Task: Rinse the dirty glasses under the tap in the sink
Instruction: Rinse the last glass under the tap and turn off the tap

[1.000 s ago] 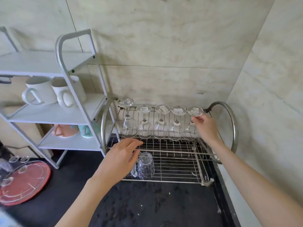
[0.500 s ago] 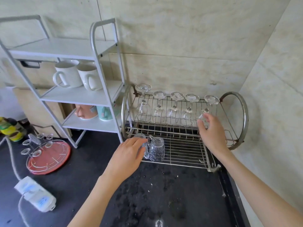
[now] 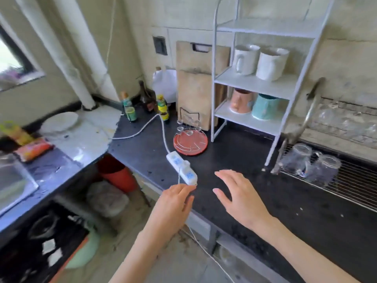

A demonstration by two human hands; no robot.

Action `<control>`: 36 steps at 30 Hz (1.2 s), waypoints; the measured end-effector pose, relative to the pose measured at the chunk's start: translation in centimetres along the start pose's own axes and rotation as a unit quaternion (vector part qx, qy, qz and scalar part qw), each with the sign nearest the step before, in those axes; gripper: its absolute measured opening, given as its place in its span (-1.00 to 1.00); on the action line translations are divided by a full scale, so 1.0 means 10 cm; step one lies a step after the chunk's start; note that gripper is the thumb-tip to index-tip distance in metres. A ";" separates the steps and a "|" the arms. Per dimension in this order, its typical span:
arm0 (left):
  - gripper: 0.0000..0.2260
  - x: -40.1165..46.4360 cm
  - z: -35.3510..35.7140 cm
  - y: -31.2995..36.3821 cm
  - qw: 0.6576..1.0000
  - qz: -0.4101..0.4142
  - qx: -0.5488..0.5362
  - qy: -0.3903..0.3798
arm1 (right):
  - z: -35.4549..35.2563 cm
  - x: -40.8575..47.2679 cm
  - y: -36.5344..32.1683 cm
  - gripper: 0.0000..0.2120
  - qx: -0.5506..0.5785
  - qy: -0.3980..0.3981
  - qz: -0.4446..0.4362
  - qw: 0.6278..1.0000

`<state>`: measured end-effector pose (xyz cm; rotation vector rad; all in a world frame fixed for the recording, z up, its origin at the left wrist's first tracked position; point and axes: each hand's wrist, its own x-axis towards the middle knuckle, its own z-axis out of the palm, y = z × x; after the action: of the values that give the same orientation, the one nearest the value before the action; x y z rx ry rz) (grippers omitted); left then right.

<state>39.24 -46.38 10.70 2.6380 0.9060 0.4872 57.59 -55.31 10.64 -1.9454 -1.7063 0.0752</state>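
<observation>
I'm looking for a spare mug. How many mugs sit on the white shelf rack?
4: two white mugs on the middle shelf, a pink one and a teal one on the bottom shelf.

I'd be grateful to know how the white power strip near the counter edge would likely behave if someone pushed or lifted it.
The power strip looks like a rigid plastic bar, so it should slide rather than bend on the dark countertop. Its cord trails across the counter, so it would probably drag or tug back. It sits close to the edge, so a careless push might tip it off.

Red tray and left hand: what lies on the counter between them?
In the head view, a white power strip lies between the red tray and the left hand, its near end by the fingertips; whether they touch is unclear.
</observation>
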 end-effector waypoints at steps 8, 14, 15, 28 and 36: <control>-0.70 -1.19 -0.71 -1.52 0.972 -0.219 0.039 0.076 | 1.13 0.86 -1.56 -0.56 0.081 -0.092 -0.142 0.982; -0.74 -1.40 -1.06 -2.37 0.933 -0.330 0.051 0.134 | 1.83 1.65 -2.27 -0.52 0.096 -0.147 -0.199 0.964; -0.73 -1.39 -1.11 -2.52 0.928 -0.345 0.049 0.135 | 1.95 1.81 -2.35 -0.52 0.096 -0.156 -0.206 0.961; -0.70 -0.71 -1.85 -4.49 0.879 -0.450 0.027 0.155 | 3.13 4.00 -3.13 -0.60 0.101 -0.209 -0.243 0.942; -0.68 -0.34 -2.24 -5.62 0.881 -0.451 0.019 0.141 | 3.87 5.07 -3.54 -0.56 0.075 -0.233 -0.197 0.949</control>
<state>-2.19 -2.31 7.98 1.8595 2.0640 0.5854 20.54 7.49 8.53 -1.5176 -2.2879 0.5360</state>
